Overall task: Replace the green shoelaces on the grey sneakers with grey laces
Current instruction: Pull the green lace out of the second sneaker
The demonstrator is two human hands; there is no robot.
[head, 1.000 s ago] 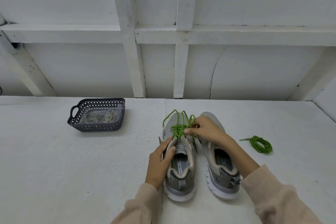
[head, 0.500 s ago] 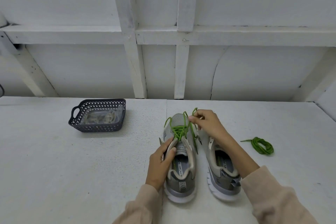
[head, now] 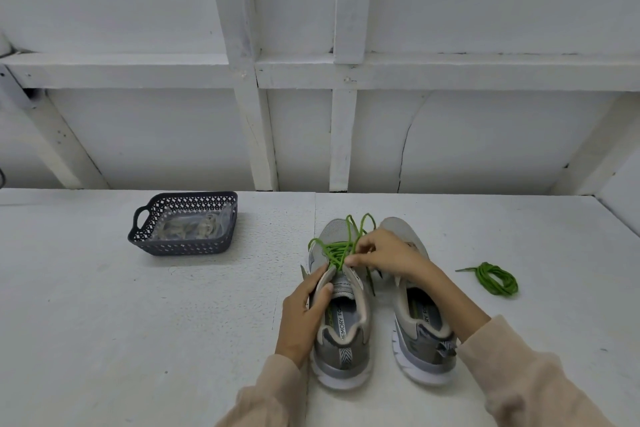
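Note:
Two grey sneakers stand side by side on the white table, toes away from me. The left sneaker [head: 341, 333] still carries a green lace [head: 334, 250], loosened into loops over its front. My left hand [head: 303, 314] grips this shoe's left side at the collar. My right hand [head: 384, 253] pinches a strand of the green lace near the upper eyelets. The right sneaker [head: 420, 326] has no lace that I can see; my right forearm crosses over it. A second green lace [head: 495, 279] lies coiled on the table to the right.
A dark perforated basket [head: 183, 224] stands at the back left, holding a clear bag with greyish laces inside. A white wall with wooden framing rises behind the table. The table's right edge runs past the coiled lace.
My right hand rose toward the toe with the lace, then came back down to the eyelets. The loops over the toe shifted. My left hand stayed on the shoe.

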